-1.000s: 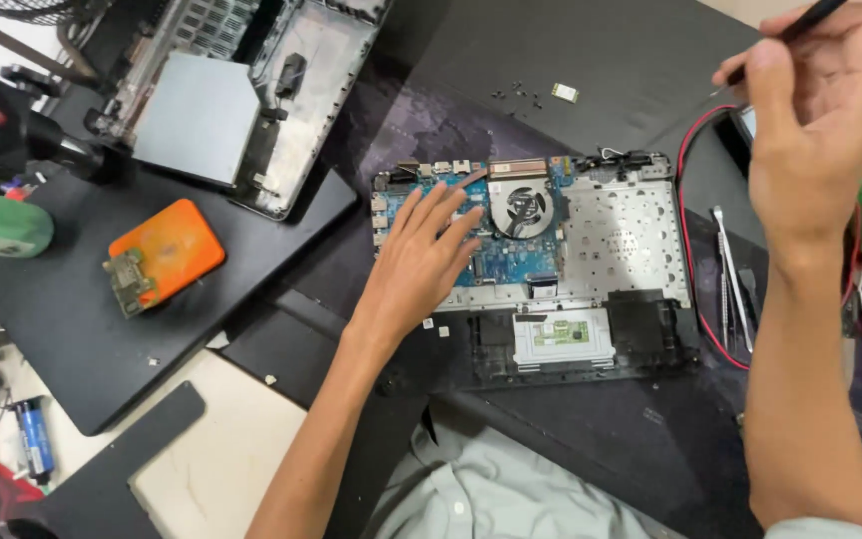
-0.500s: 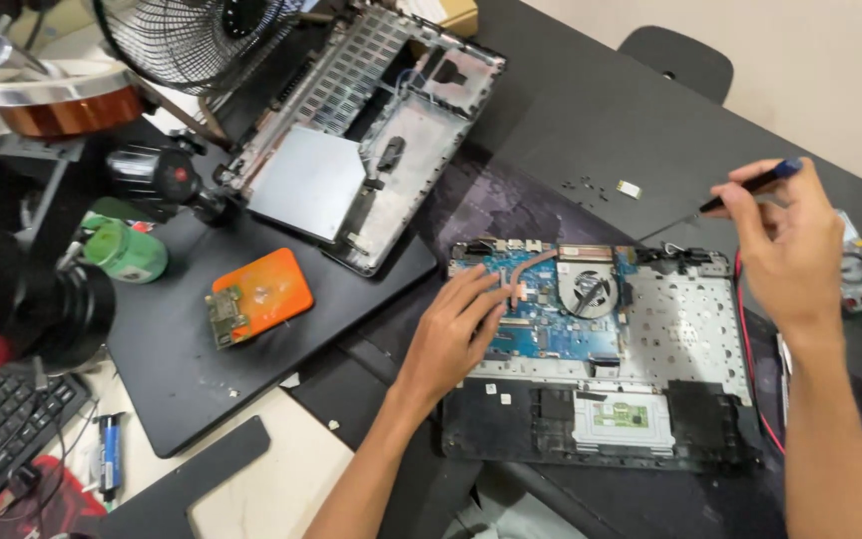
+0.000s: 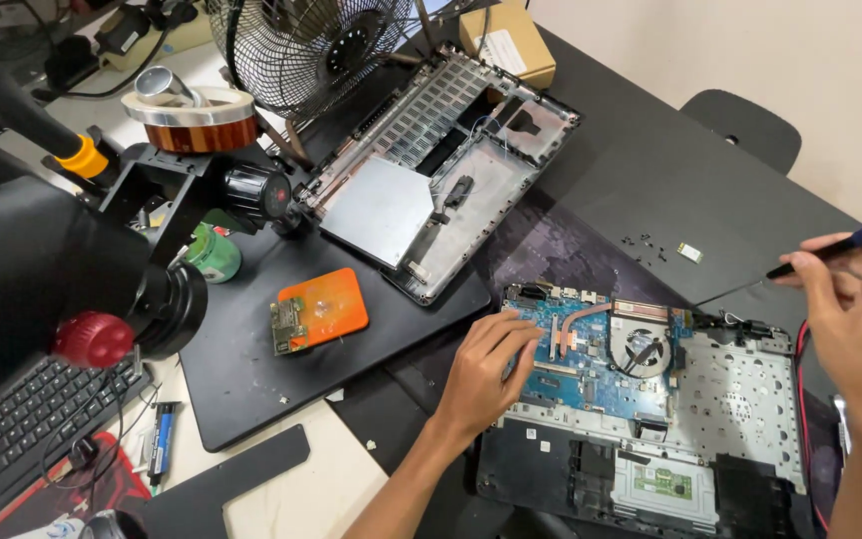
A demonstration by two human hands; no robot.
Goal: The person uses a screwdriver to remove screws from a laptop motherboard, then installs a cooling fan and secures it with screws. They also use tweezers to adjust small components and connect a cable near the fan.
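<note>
Hands of the person work over an opened laptop (image 3: 710,399) that lies on the dark bench (image 3: 650,190), near the lower right of the view. The left hand (image 3: 486,374) rests on the blue circuit board (image 3: 591,374) of the laptop, at its left part; its fingers (image 3: 521,334) are bent and close together, and the tips touch the board, but I cannot tell if they pinch something. Just beside this hand, to the right, are a copper pipe and the round cooling fan (image 3: 641,347). The right hand (image 3: 860,319) is above the right edge of the laptop, and its fingers are closed around a thin dark tool (image 3: 825,253) with a blue end, which points to the left. Behind the laptop, the removed bottom cover (image 3: 441,170) lies with its inner side up. An orange pad (image 3: 323,307) with a small green board lies on a black mat (image 3: 251,369), well apart from both hands. Some small screws (image 3: 643,243) lie on the bench near the tool.
</note>
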